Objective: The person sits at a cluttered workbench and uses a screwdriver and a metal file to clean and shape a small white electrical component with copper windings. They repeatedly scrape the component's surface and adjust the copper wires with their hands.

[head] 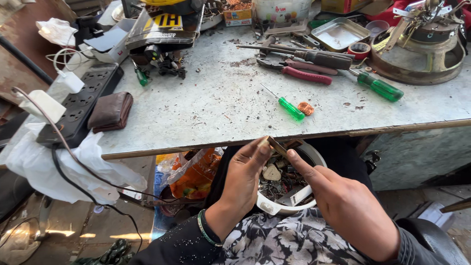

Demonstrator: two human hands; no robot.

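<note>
Both my hands are raised just below the front edge of the grey workbench (221,98). My left hand (243,184) and my right hand (343,206) pinch the two ends of a small flat brownish metal piece (277,146) between fingertips. Under the hands, on my lap, rests a round white bowl (272,207) filled with several small metal scraps and parts. A green bangle circles my left wrist.
On the bench lie a small green screwdriver (290,108), a copper coil (305,108), a larger green screwdriver (380,88), red-handled pliers (306,75), a metal tray (339,33), a brown wallet (111,111) and a black power strip (81,105). Orange plastic bags (196,174) sit under the bench.
</note>
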